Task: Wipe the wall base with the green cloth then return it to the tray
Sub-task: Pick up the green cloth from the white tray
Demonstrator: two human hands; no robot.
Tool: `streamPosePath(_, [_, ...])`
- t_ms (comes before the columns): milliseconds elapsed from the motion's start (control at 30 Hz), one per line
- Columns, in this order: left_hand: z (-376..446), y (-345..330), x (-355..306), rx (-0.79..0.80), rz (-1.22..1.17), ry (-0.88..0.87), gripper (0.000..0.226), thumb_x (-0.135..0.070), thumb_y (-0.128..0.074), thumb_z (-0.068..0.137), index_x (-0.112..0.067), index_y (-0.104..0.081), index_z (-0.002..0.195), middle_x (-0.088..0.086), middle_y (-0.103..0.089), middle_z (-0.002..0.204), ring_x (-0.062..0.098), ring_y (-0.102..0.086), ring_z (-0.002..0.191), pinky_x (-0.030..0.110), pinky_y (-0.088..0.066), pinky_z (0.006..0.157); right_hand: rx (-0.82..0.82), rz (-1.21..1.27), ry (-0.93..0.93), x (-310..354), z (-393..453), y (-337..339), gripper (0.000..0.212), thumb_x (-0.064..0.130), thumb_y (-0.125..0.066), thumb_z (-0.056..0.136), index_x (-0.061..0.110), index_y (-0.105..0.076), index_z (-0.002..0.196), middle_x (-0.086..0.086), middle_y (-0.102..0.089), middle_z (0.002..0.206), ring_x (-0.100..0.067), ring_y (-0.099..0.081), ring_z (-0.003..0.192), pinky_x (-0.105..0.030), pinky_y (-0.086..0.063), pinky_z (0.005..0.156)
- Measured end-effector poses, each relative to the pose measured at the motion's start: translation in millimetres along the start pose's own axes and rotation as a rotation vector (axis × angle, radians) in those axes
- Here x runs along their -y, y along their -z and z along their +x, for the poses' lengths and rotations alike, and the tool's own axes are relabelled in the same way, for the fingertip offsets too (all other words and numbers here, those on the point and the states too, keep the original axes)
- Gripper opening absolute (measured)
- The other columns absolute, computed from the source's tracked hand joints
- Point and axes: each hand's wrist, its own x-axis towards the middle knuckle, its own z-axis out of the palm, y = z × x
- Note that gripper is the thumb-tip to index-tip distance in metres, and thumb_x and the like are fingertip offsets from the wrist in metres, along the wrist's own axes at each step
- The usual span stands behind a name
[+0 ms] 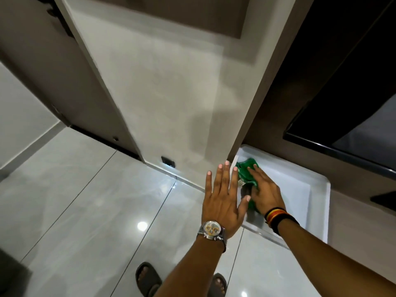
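Note:
The green cloth (246,173) lies crumpled in the near left corner of a white tray (317,202) on the floor. My right hand (264,190) lies on top of the cloth with its fingers closed over it. My left hand (222,197), with a silver watch on the wrist, hovers flat with fingers spread just left of the tray, holding nothing. The wall base (184,177) runs as a pale skirting strip along the foot of the light wall panel, just left of the tray.
Glossy grey floor tiles (85,200) fill the lower left. A small dark socket (168,161) sits low on the wall panel. A dark cabinet or door (342,82) rises at the right behind the tray. My sandalled feet (147,277) stand at the bottom.

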Motion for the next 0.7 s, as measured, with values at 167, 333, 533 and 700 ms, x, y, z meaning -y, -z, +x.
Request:
streamPosePath(167, [-3.4,42.3,44.2,-0.111,0.01,0.026,0.079,-0.061,-0.018,0.108,-0.014,-0.018,0.172,0.012,-0.008,0.182,0.03,-0.004,0.169,0.051,0.005,0.136,-0.28,0.277,0.046,40.0,-24.3,42.9,0.049,-0.006,-0.052,0.092,0.015,-0.066,0.135,-0.011,-0.069,0.134,-0.031,-0.064,0.123,-0.035,-0.043,0.114])
streamPosePath(333, [-14.1,64.5,111.8,-0.083,0.087,0.075,0.079,-0.058,-0.029,0.109,-0.013,-0.014,0.173,0.012,-0.007,0.182,0.03,-0.004,0.169,0.053,0.0,0.136,-0.265,0.475,0.22,115.1,-28.0,59.5,0.053,0.01,-0.047,0.083,0.026,-0.069,0.128,0.013,-0.072,0.122,0.002,-0.065,0.114,-0.011,-0.047,0.102])
streamPosePath(533, [-34.7,64.9,186.1,0.006,0.048,0.201,0.082,-0.062,-0.018,0.106,-0.013,-0.011,0.172,0.011,0.0,0.181,0.031,0.003,0.169,0.052,0.009,0.136,-0.011,0.442,0.217,209.9,23.3,-2.4,0.049,0.003,-0.051,0.094,0.033,-0.068,0.128,0.011,-0.072,0.124,-0.004,-0.065,0.116,-0.02,-0.048,0.106])
streamPosePath(700, [-58.6,47.0,247.2,0.092,0.028,0.256,0.086,-0.064,-0.009,0.103,-0.012,-0.007,0.172,0.012,0.007,0.18,0.032,0.007,0.168,0.054,0.013,0.135,0.183,0.268,0.077,241.8,51.0,-102.1,0.05,0.004,-0.05,0.097,0.035,-0.065,0.132,-0.002,-0.071,0.127,-0.022,-0.065,0.115,-0.027,-0.046,0.103])
